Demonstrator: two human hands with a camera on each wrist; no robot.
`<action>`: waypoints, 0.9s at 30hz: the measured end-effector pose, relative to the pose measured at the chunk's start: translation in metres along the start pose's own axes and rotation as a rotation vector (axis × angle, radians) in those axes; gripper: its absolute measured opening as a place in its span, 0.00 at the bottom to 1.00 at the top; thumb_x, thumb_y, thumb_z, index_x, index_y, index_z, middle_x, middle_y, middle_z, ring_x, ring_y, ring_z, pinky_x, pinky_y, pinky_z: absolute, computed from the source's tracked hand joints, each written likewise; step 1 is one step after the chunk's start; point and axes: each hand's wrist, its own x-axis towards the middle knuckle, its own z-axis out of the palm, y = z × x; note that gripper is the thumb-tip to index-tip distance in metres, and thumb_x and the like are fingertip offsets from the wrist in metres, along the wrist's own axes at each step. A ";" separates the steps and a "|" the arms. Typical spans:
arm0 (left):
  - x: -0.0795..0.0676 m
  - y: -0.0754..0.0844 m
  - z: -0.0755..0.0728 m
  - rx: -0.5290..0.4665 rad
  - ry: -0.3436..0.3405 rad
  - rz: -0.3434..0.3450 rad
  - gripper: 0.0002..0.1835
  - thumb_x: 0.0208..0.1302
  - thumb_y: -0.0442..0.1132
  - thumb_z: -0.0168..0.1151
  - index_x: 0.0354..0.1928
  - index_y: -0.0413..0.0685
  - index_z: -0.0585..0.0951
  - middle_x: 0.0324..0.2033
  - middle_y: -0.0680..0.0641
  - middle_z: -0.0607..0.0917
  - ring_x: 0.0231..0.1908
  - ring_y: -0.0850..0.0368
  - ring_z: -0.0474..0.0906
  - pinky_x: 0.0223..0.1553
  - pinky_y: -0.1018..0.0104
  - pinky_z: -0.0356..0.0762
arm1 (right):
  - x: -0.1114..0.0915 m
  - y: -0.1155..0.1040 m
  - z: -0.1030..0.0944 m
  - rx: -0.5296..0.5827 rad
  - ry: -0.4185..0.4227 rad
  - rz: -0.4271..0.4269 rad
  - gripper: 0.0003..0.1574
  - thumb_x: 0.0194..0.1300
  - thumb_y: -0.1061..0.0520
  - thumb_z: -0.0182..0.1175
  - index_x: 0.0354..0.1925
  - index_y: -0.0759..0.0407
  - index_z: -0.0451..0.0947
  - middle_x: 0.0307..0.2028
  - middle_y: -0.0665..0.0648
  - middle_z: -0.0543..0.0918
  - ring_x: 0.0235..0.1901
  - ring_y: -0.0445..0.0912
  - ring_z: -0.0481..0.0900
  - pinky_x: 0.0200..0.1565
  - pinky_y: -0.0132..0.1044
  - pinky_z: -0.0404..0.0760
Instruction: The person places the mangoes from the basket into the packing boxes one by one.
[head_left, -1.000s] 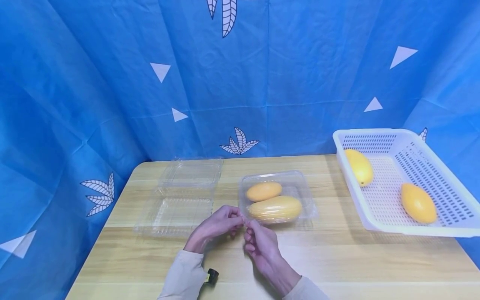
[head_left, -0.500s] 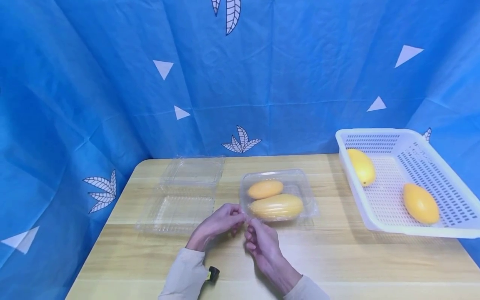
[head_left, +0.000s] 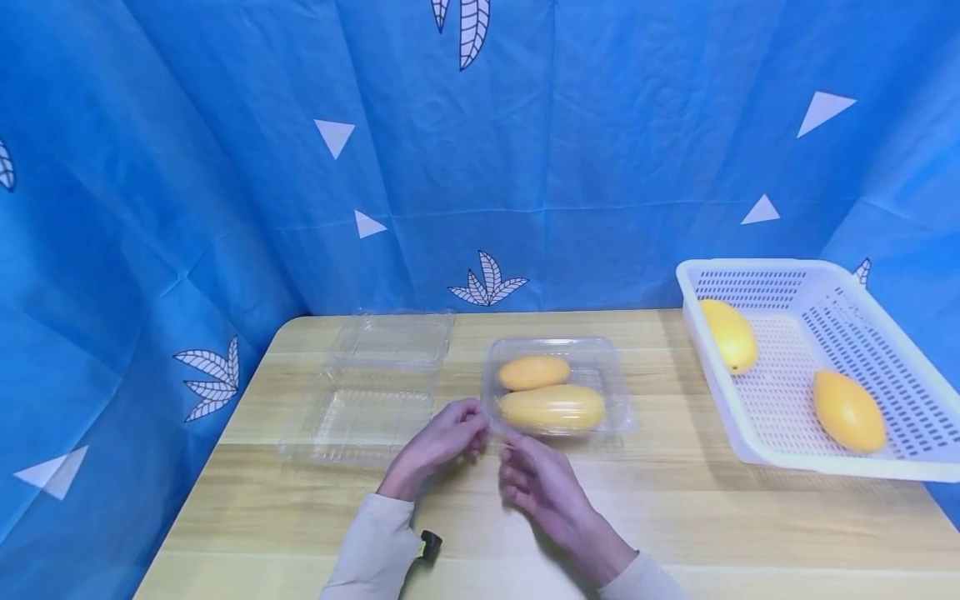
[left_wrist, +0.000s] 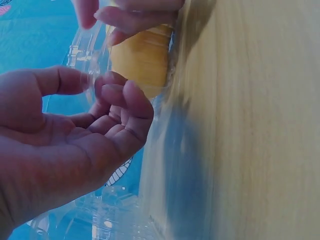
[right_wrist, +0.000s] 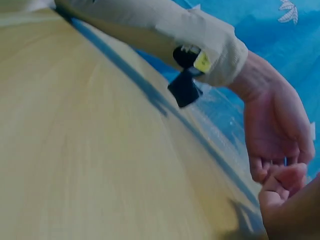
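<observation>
A transparent plastic clamshell box lies with its lid down over two fruits, a small orange mango and a longer yellow fruit. At the box's front left corner, my left hand pinches the plastic edge between thumb and forefinger; its other fingers curl loosely, as the left wrist view shows. My right hand is just in front of the same corner, forefinger reaching toward the edge. Its thumb and fingers look apart in the left wrist view, where the yellow fruit shows behind the hands.
A second transparent clamshell stands with its lid raised back on the left of the wooden table. On the right is a white perforated basket with two yellow mangoes. A blue curtain hangs behind.
My right hand has drawn back slightly to the right from the corner, and its pinch has loosened. The left hand stays at the corner. The head view has shifted a little.
</observation>
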 end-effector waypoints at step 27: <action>0.001 -0.002 0.004 0.031 0.089 0.018 0.09 0.77 0.35 0.49 0.34 0.43 0.70 0.30 0.44 0.79 0.27 0.55 0.74 0.33 0.60 0.80 | -0.030 -0.079 -0.119 -0.216 -0.324 0.064 0.28 0.84 0.48 0.41 0.63 0.69 0.68 0.56 0.64 0.80 0.57 0.57 0.79 0.64 0.53 0.74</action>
